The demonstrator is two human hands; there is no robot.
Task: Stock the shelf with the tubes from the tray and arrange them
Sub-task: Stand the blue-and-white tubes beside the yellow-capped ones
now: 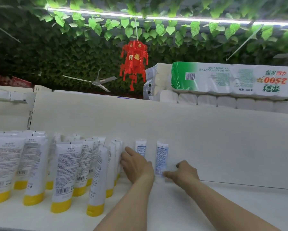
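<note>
Several white tubes with yellow caps (65,174) stand cap-down in rows on the left half of the white shelf (223,205). Two slimmer white-and-blue tubes stand further right: one (140,147) by the back panel, partly behind my left hand (136,165), and one (161,155) nearer me. My left hand rests flat against the rightmost yellow-capped tubes, fingers spread. My right hand (185,172) pinches the base of the nearer blue tube with its fingertips. No tray is in view.
The shelf's white back panel (206,139) rises behind the tubes. Packs of toilet paper (223,84) lie on top of the unit at the right. A red paper lantern (134,60) and a ceiling fan (96,82) hang under leafy decor overhead.
</note>
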